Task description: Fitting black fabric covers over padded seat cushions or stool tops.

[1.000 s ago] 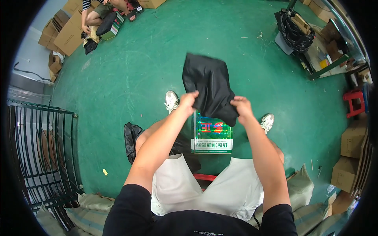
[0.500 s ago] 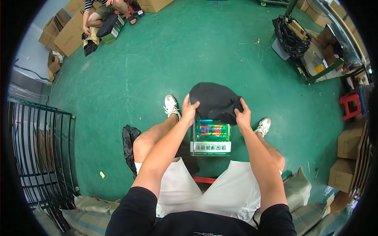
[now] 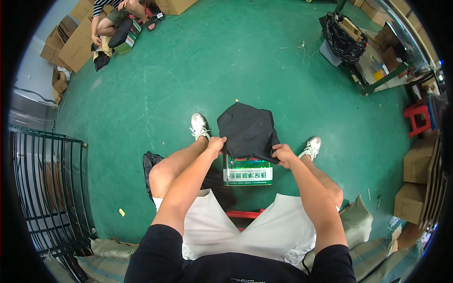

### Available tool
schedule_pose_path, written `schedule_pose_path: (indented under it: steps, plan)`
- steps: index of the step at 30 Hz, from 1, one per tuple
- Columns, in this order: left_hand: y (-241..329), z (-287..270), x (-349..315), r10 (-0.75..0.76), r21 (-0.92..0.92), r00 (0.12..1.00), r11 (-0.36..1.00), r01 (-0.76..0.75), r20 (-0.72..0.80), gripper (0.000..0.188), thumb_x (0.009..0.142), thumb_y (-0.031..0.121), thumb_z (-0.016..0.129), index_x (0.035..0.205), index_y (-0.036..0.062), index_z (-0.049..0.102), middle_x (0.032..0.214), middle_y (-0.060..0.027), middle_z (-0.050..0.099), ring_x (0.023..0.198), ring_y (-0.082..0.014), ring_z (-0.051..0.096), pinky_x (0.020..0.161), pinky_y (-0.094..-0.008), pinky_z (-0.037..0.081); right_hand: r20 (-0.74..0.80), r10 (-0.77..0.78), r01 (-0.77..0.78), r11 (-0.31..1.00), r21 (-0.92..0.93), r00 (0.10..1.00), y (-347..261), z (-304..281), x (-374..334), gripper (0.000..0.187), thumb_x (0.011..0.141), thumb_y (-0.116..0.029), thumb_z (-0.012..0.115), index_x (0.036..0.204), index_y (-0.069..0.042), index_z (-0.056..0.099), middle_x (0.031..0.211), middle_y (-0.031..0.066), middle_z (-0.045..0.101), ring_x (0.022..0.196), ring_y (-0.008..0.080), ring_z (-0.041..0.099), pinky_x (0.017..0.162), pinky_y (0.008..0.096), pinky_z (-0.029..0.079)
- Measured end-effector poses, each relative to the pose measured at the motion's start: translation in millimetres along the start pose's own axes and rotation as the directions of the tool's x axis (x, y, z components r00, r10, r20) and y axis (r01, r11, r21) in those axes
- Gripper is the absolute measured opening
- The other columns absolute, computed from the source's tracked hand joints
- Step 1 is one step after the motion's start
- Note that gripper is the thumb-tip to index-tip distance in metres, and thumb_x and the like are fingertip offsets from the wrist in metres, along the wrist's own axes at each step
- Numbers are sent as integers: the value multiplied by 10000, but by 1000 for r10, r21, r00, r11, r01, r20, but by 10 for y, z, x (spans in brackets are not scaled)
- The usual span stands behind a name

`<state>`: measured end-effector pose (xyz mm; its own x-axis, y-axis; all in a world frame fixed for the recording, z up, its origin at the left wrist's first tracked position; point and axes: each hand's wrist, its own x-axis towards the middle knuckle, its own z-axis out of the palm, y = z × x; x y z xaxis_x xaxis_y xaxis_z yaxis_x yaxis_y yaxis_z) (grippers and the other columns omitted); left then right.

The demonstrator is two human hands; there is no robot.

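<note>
A rounded black cloth piece (image 3: 246,128) is stretched between my hands above a green metallic tin (image 3: 247,176) that stands on the floor between my feet. Its near edge covers the upper part of the tin, leaving a white band with lettering in sight. My left hand (image 3: 216,145) pinches the cloth at its near left corner. At the near right edge, my right hand (image 3: 284,154) grips gathered folds of it. Whether the cloth rests on the tin's top, I cannot tell.
Beside my left knee lies a black plastic bag (image 3: 150,162). A green metal rack (image 3: 52,188) stands left; cartons (image 3: 409,202) and a red stool (image 3: 417,119) are right. Far left, another person (image 3: 107,23) sits near a similar tin. Sacks (image 3: 356,219) lie behind me.
Both hands have come down toward me, pulling the cloth's near edge farther over the tin. More of the tin's printed face is hidden, and the cloth looks flatter and more spread.
</note>
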<state>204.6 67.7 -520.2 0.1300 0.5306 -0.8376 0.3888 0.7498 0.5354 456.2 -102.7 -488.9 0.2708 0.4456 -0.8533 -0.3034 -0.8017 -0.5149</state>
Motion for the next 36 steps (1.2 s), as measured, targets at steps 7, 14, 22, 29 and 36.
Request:
schedule_pose_path:
  steps: [7, 14, 22, 29, 36]
  plan:
    - [-856, -270, -72, 99, 5, 992, 995, -99, -82, 215, 965, 283, 569, 1069, 95, 563, 962, -39, 623, 829, -188, 594, 649, -427, 488, 174, -1, 35, 980, -195, 985, 232, 53, -309, 312, 816, 55, 598, 1085, -102, 587, 889, 78, 555, 604, 158, 506, 459, 306, 421]
    - [-1365, 112, -258, 348, 219, 859, 934, -283, -375, 358, 899, 290, 658, 988, -54, 617, 889, -170, 667, 840, -258, 633, 798, -359, 471, -127, -190, 152, 954, -258, 974, 548, -147, -72, 385, 739, 20, 672, 1074, -74, 509, 882, 99, 578, 745, 220, 578, 607, 361, 469]
    - [-1356, 92, -563, 198, -125, 929, 961, -247, -313, 323, 866, 292, 717, 749, 1, 639, 669, -23, 589, 627, -114, 511, 614, -301, 423, -323, -17, 64, 989, 134, 946, 895, 203, 24, 353, 833, -65, 645, 1139, -48, 470, 931, 102, 577, 721, 209, 588, 490, 374, 419]
    - [-1334, 412, -928, 195, -310, 974, 924, -222, -116, 312, 849, 230, 747, 693, 117, 502, 632, 29, 496, 516, -83, 480, 487, -242, 410, -532, -146, 192, 981, 31, 834, 1639, 60, 459, 275, 888, -289, 686, 897, -18, 634, 783, 64, 613, 634, 163, 554, 475, 362, 397]
    - [-1392, 144, -1047, 15, -213, 992, 976, -42, -126, 273, 832, 194, 756, 720, 83, 534, 650, -6, 557, 539, -103, 552, 490, -242, 452, -181, 88, -61, 987, 147, 980, 1210, 145, -189, 321, 905, -338, 653, 799, -41, 597, 706, 72, 587, 694, 178, 591, 607, 362, 477]
